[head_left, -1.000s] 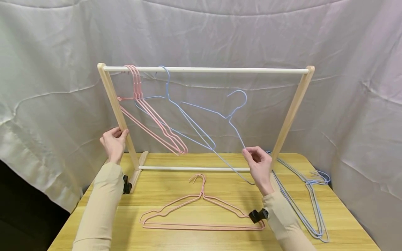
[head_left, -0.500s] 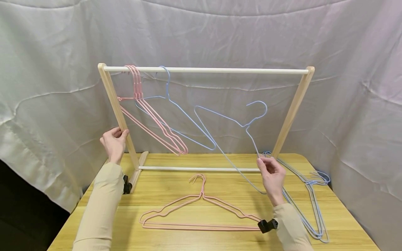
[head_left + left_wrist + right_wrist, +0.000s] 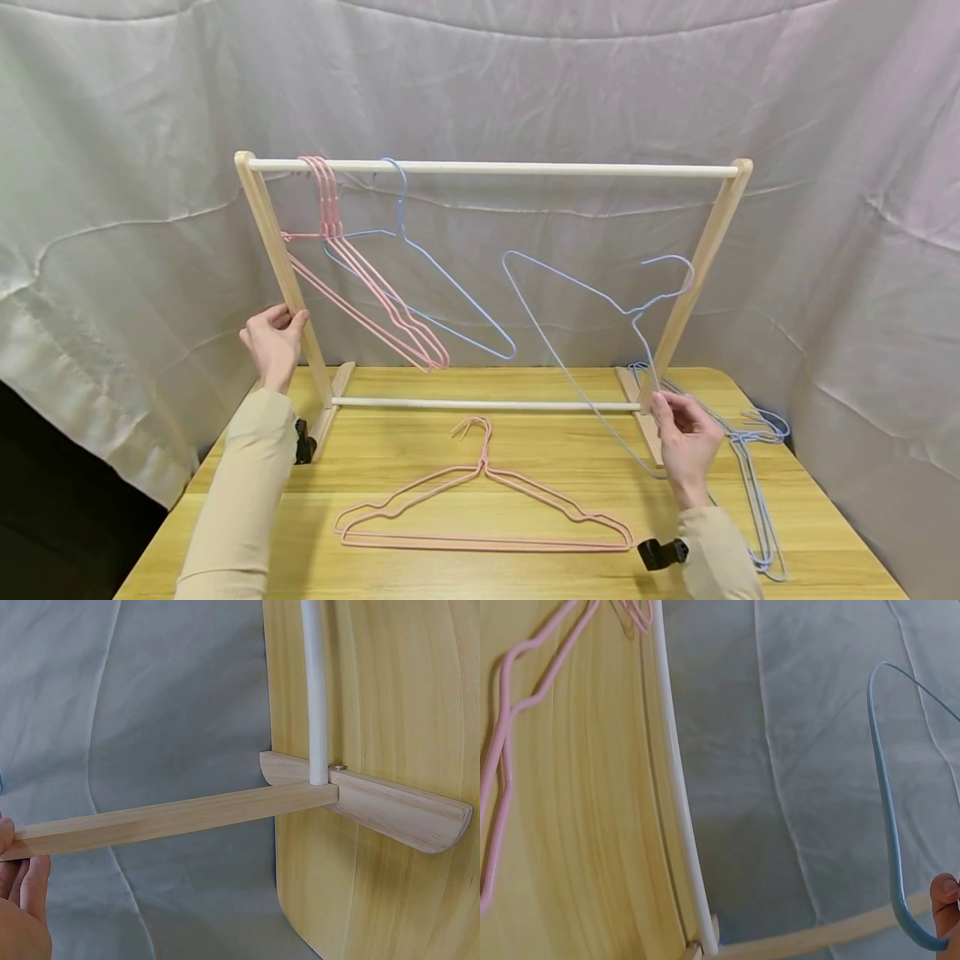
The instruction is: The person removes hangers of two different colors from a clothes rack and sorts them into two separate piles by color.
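A blue wire clothes hanger (image 3: 636, 313) is pinched at its lower right corner by my right hand (image 3: 688, 442), its hook free of the rail and pointing up. In the right wrist view its curved blue wire (image 3: 889, 817) runs up from the fingertips. My left hand (image 3: 273, 346) holds the left wooden post (image 3: 272, 229) of the clothes rack between thumb and fingers. From the white top rail (image 3: 540, 169) several pink hangers (image 3: 330, 208) hang bunched at the left, with one blue hanger (image 3: 401, 204) just right of them.
Two pink hangers (image 3: 483, 468) lie on the wooden table (image 3: 420, 575) in front of the rack. Several blue hangers (image 3: 742, 437) lie at the right, behind the right hand. The right post (image 3: 708, 237) and lower white bar (image 3: 480, 404) stand close by; grey curtain surrounds everything.
My right hand has moved right and downward with the blue hanger, away from the hanging one. The left hand has stayed on the post.
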The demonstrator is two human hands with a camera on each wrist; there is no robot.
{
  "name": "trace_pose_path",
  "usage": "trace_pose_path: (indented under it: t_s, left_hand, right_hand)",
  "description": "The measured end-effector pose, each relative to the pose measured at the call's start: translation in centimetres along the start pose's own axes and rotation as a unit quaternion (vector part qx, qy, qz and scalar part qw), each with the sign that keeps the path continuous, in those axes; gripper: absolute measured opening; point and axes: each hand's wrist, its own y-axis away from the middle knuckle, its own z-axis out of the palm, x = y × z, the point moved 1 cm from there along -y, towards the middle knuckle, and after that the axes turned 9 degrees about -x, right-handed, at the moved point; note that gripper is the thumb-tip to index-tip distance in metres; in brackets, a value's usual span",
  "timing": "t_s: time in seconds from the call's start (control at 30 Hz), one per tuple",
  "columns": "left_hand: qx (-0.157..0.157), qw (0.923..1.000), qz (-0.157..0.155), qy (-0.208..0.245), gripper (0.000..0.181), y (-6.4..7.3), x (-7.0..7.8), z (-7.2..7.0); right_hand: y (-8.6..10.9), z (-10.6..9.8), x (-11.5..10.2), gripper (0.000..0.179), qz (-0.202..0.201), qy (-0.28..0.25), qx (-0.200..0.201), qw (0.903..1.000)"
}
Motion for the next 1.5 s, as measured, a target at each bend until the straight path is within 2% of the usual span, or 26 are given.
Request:
trace_pose_path:
  t_s: [0.2,0.43,0.5,0.77,0.93,1.1,1.17,1.3,1.43,1.5]
  left_hand:
    - [0.001,1.0,-0.002,-0.001,0.036,0.0,0.0,0.0]
    - [0.0,1.0,-0.003,0.005,0.037,0.0,0.0,0.0]
    - [0.0,1.0,-0.002,0.004,0.036,0.0,0.0,0.0]
    - [0.0,1.0,-0.004,0.005,0.035,0.0,0.0,0.0]
    - [-0.002,1.0,-0.004,0.004,0.035,0.0,0.0,0.0]
    - [-0.001,0.9999,-0.011,0.012,0.036,-0.1,-0.1,0.0]
    - [-0.001,0.9998,-0.013,0.013,0.036,-0.1,-0.1,0.1]
    - [0.0,0.9998,-0.013,0.012,0.036,-0.2,-0.1,0.1]
    - [0.001,0.9999,-0.012,0.009,0.036,-0.2,-0.1,0.0]
    - [0.0,0.9999,-0.012,0.008,0.036,-0.1,-0.1,0.0]
  right_hand:
    - [0.2,-1.5,0.3,0.012,-0.006,0.009,0.025,0.9996]
    - [0.4,-3.3,0.5,0.012,0.04,0.015,0.057,0.9974]
    - [0.4,-3.7,0.6,0.012,0.042,0.013,0.073,0.9964]
    - [0.5,-5.1,0.5,0.017,0.013,0.008,0.123,0.9923]
    - [0.6,-6.2,0.8,0.011,-0.005,-0.069,0.142,0.9874]
    - [0.6,-7.2,1.1,0.012,-0.026,-0.159,0.155,0.9746]
    - [0.6,-7.6,1.1,0.012,-0.027,-0.168,0.164,0.9716]
    - [0.7,-8.5,1.1,0.013,-0.011,-0.144,0.194,0.9704]
    - [0.9,-9.4,1.1,0.023,0.021,-0.077,0.217,0.973]
    - [1.0,-9.8,1.1,0.026,0.028,-0.08,0.228,0.97]
